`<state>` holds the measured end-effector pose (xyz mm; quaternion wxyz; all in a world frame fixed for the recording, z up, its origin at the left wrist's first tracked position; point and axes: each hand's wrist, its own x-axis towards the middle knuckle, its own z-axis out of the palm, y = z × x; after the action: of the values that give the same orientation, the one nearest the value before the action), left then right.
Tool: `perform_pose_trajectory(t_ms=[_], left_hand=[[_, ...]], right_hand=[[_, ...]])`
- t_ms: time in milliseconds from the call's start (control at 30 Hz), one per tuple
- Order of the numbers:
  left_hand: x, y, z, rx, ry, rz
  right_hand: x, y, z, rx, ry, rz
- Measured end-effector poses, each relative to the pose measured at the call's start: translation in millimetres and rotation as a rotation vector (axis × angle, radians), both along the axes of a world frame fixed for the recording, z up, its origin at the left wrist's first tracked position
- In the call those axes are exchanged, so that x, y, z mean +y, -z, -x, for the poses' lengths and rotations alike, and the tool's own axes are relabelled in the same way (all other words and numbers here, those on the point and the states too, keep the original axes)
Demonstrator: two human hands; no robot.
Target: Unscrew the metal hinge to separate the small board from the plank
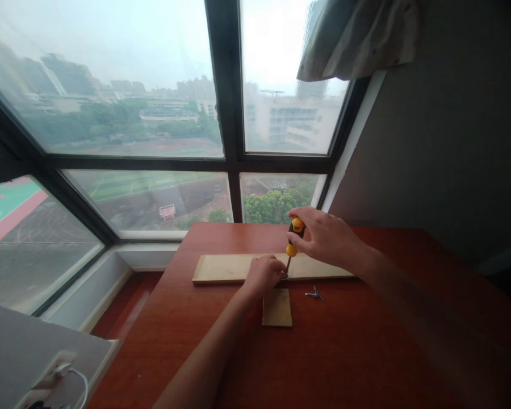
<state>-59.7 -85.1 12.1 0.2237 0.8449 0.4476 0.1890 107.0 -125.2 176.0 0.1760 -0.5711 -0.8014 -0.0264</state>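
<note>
My right hand (326, 237) is wrapped round the yellow-and-black handle of a screwdriver (293, 241), held nearly upright with its tip down where two pale wooden boards meet. A long board (221, 267) lies crosswise on the red-brown table (366, 352); a short board (277, 308) butts against its near edge. My left hand (263, 275) rests closed on the boards at the screwdriver's tip, fingers pinched around it; what they pinch is hidden.
A couple of loose screws (313, 293) lie on the table just right of the short board. A large window (153, 113) stands behind the table, a grey wall (451, 142) to the right. A white surface with a socket and cable (63, 375) sits at bottom left.
</note>
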Motion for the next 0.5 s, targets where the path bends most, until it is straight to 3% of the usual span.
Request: perform_pose_trajectory(t_ms=[100, 333, 500], left_hand=[[3.1, 0.0, 0.5, 0.017, 0.028, 0.008], [7.1, -0.1, 0.7, 0.017, 0.078, 0.0], [8.0, 1.4, 1.2, 0.008, 0.101, -0.01]], right_hand=[[2.3, 0.7, 2.8, -0.028, 0.083, -0.008], [0.2, -1.2, 3.4, -0.044, -0.025, 0.014], [1.9, -3.2, 5.7, -0.063, 0.083, -0.036]])
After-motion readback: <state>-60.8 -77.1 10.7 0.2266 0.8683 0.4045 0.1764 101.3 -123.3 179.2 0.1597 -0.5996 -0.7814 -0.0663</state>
